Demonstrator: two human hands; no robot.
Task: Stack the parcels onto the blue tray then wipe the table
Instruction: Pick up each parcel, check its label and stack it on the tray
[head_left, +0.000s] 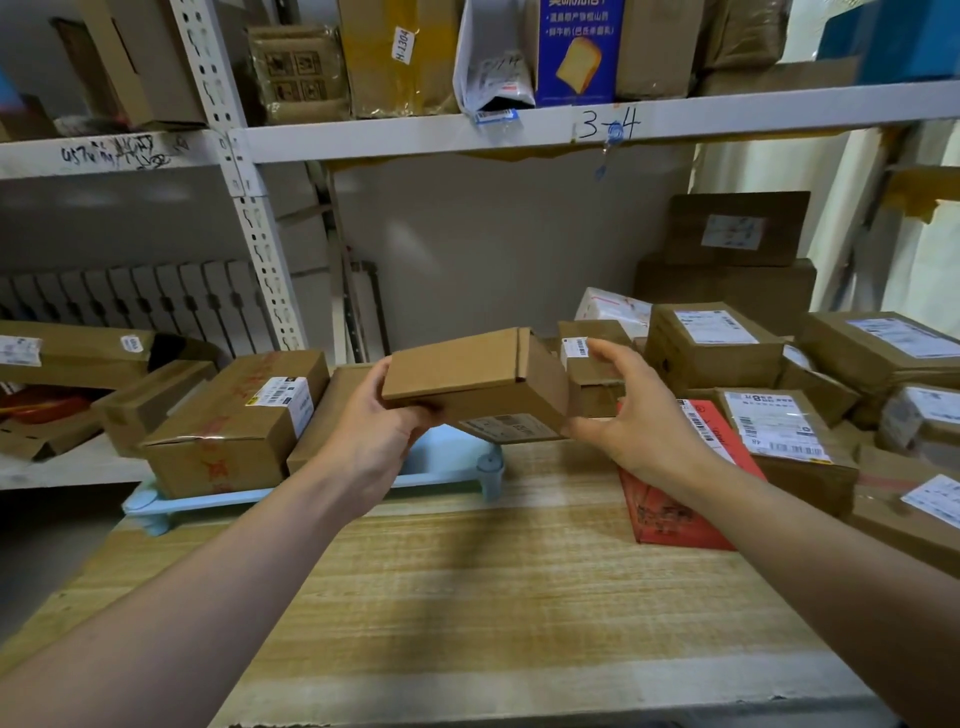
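Here, a small parcel (475, 382) is being gripped by the left hand (382, 434) above the blue tray (311, 488); the right hand's (636, 415) spread fingers (605, 356) are apparently being kept just off it.

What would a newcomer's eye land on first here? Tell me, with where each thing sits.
First, the plain box held in mid-air at the centre, tilted: the left hand grips its left end and the right hand steadies the right. Next, the red parcel lying flat on the wooden table, right of centre. Behind the hands, the blue tray already carries a taped carton.

White metal shelving (415, 136), grey wall (493, 244)
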